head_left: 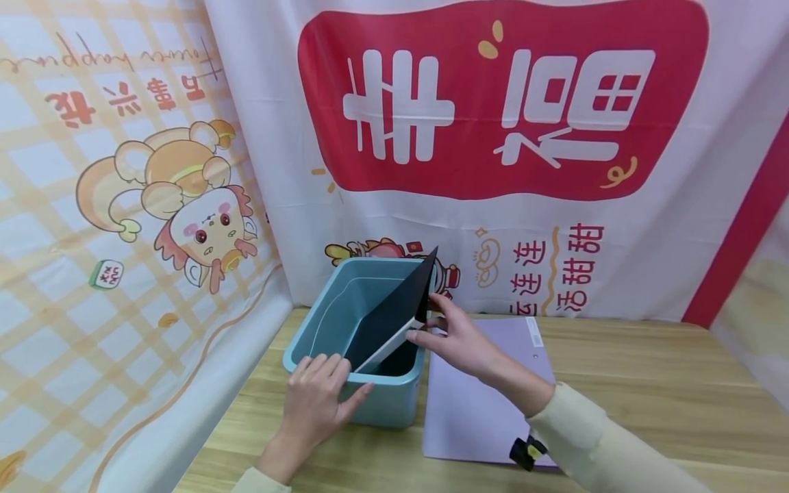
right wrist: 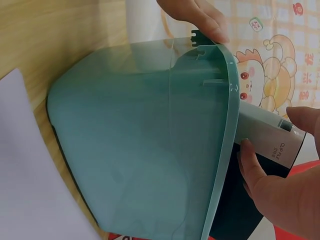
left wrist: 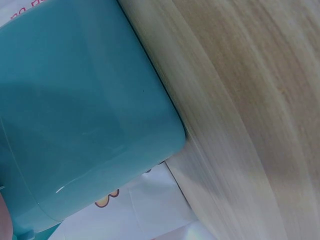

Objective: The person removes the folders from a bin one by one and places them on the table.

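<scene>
Head view: flat black folder (head_left: 390,311), pinched by right hand (head_left: 462,339), is only part-inside teal plastic bin (head_left: 387,405) gripped by left hand (head_left: 316,397).

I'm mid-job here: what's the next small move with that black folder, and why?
I'd probably ease the black folder a little more upright with the right hand: it slants, partly in the teal bin and partly above its rim. The right hand pinches the pale spine, and the left hand grips the near rim, which should steady the bin.
</scene>
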Tool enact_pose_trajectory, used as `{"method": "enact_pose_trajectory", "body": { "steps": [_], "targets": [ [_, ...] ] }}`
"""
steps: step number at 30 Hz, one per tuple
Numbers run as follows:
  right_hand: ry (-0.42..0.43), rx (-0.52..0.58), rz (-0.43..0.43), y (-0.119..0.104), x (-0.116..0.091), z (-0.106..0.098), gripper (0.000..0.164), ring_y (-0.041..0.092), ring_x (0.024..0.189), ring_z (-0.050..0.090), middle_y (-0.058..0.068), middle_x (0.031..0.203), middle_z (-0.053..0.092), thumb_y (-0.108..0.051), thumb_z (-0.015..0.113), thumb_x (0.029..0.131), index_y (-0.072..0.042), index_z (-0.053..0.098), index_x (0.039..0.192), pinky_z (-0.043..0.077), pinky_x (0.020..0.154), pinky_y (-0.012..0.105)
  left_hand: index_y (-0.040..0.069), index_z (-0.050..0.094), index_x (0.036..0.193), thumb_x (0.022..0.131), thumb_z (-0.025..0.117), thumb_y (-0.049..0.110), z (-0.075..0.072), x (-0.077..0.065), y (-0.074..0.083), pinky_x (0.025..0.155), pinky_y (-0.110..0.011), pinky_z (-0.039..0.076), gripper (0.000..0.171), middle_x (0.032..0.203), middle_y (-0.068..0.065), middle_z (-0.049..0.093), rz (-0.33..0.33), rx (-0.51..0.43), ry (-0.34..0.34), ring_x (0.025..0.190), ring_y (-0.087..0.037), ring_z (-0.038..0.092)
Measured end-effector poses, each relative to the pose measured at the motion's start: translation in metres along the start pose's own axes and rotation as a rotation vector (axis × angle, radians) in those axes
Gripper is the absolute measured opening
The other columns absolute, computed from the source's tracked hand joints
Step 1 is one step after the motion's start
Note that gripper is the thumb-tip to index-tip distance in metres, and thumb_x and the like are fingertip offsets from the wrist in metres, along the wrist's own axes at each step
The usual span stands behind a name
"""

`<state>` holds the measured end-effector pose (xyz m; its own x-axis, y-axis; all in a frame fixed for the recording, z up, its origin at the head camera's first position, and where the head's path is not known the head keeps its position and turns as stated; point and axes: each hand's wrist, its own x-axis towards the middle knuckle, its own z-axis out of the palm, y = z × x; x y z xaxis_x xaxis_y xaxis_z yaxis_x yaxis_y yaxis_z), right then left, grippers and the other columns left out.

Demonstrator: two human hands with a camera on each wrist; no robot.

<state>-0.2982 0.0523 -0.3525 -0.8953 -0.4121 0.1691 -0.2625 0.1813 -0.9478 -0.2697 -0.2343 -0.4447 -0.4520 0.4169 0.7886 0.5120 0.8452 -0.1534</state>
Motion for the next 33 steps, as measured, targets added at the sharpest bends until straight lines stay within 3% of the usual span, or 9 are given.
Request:
{"method": "enact_pose_trajectory", "body": {
  "steps": [10, 19, 29, 33],
  "targets": [
    [0.076, -0.010, 0.045, -0.001, 0.006, 0.012, 0.089, 0.033, 0.140, 0.049, 0.011, 0.159, 0.037, -0.038, 0.077, 0.092, -0.014, 0.025, 0.161, 0.047, 0.104, 0.055, 0.017, 0.046, 0.073, 0.099, 0.046, 0.067, 0.001, -0.001, 0.001, 0.059, -0.030, 0.033, 0.057, 0.067, 0.007, 0.034, 0.000, 0.005, 0.000, 0.058, -0.012, 0.035],
    [0.142, -0.053, 0.094, -0.004, 0.013, 0.024, 0.093, 0.043, 0.143, 0.042, 0.012, 0.162, 0.034, -0.043, 0.077, 0.091, -0.014, 0.023, 0.161, 0.042, 0.106, 0.061, 0.018, 0.047, 0.074, 0.099, 0.047, 0.067, -0.001, 0.000, 0.002, 0.060, -0.030, 0.035, 0.055, 0.068, 0.007, 0.037, -0.019, 0.009, -0.041, 0.060, -0.011, 0.036],
    [0.160, -0.055, 0.069, -0.006, 0.017, 0.036, 0.094, 0.043, 0.142, 0.043, 0.014, 0.163, 0.032, -0.043, 0.075, 0.092, -0.012, 0.021, 0.162, 0.042, 0.106, 0.061, 0.017, 0.047, 0.075, 0.099, 0.045, 0.067, 0.000, 0.000, 0.002, 0.060, -0.030, 0.033, 0.056, 0.068, 0.007, 0.038, -0.015, 0.010, -0.032, 0.060, -0.012, 0.036],
    [0.157, -0.040, 0.036, -0.006, 0.020, 0.039, 0.089, 0.038, 0.143, 0.042, 0.013, 0.161, 0.038, -0.039, 0.075, 0.092, -0.011, 0.025, 0.161, 0.040, 0.109, 0.059, 0.017, 0.046, 0.075, 0.100, 0.043, 0.067, 0.000, 0.001, 0.002, 0.059, -0.030, 0.032, 0.057, 0.068, 0.007, 0.036, -0.008, 0.012, -0.020, 0.059, -0.012, 0.034]
  ]
}}
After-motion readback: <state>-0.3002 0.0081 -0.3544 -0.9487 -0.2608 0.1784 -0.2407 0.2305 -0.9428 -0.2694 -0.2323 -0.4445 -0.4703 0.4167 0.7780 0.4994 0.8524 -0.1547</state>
